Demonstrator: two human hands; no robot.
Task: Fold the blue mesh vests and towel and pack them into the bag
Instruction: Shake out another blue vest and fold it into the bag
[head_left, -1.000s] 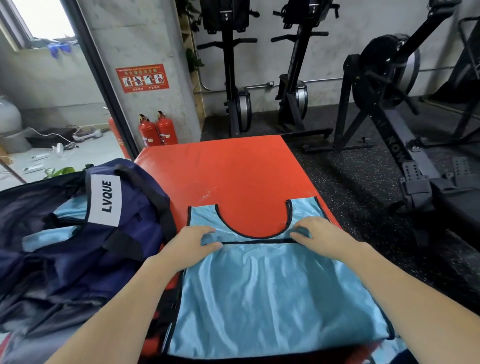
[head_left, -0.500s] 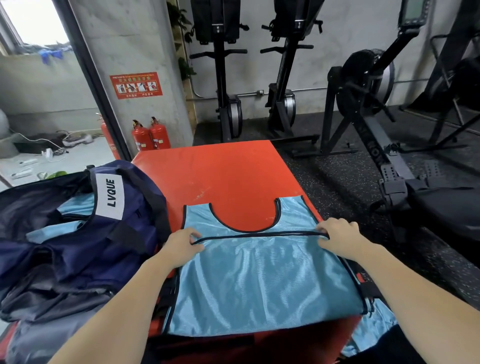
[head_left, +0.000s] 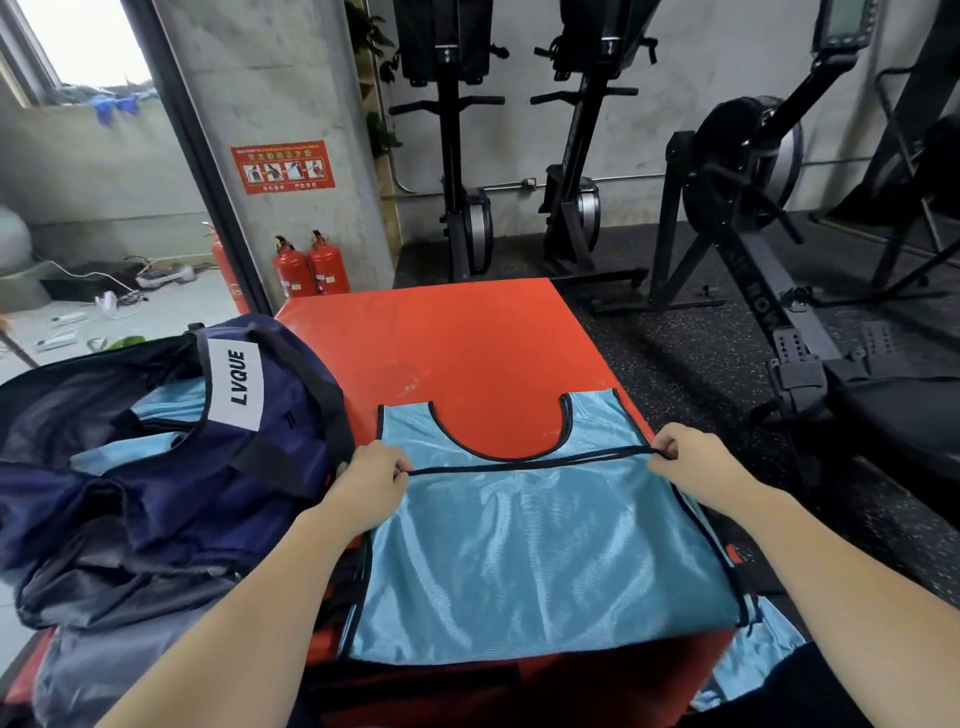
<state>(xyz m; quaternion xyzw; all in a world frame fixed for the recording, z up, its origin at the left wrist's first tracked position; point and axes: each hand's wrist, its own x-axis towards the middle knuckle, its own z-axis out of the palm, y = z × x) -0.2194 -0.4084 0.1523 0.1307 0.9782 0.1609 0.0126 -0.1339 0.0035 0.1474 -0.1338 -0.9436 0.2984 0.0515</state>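
our left hand (head_left: 371, 478) pinches the left end of a black-trimmed hem, fingers curled round the edge, and our right hand (head_left: 685, 460) pinches the right end of the same hem, so the dark trim runs taut in a straight line between the two. that hem belongs to the blue mesh vest (head_left: 530, 561), which lies spread flat on the red padded box (head_left: 441, 348), its neck scoop and two shoulder straps pointing away from us and showing the red surface through the opening. the vest's near edge reaches the front rim of the box, and its right side hangs a little over the right rim. a further piece of light blue fabric (head_left: 753, 660) hangs below the box's near right corner.

just left of our left hand sits the navy bag (head_left: 171, 467), open and slumped, touching the box's left side, with a white label reading lvque (head_left: 236, 382). light blue cloth (head_left: 171, 402) already lies inside its mouth.

beyond the box, two red fire extinguishers (head_left: 311, 270) stand against a concrete pillar, and black rowing machines (head_left: 753, 208) stand on the dark speckled floor to the right.
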